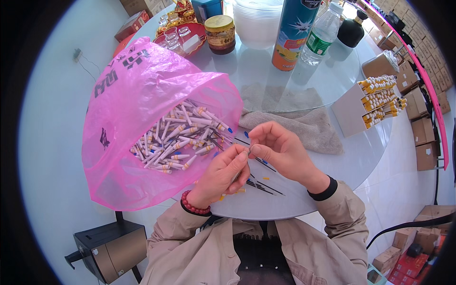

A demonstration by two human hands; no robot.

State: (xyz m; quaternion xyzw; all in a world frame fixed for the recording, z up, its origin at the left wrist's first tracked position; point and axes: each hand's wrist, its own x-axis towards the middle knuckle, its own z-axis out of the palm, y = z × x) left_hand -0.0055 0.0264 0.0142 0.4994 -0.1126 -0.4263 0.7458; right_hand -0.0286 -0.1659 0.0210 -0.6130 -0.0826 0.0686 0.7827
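My left hand point(222, 172), with a red bead bracelet point(194, 203) at the wrist, is closed near the table's front edge. Its fingers curl around something slim that is mostly hidden. Right beside it, thumb and forefinger of my right hand point(285, 153) pinch together at the left thumb tip; what lies between them is too small to make out. Thin black pen refills point(260, 186) lie under and beside my hands, among small yellow pieces point(266, 178) and blue caps. To the left, an open pink plastic bag point(124, 107) holds many white pen barrels point(179, 135) with yellowish bands.
A crumpled grey cloth point(304, 127) lies beyond my right hand. Farther back stand a spray can point(290, 35), a water bottle point(322, 37), a lidded jar point(220, 35) and stacked plastic tubs point(256, 23). A white box point(349, 108) of yellow-and-white pens is at the right.
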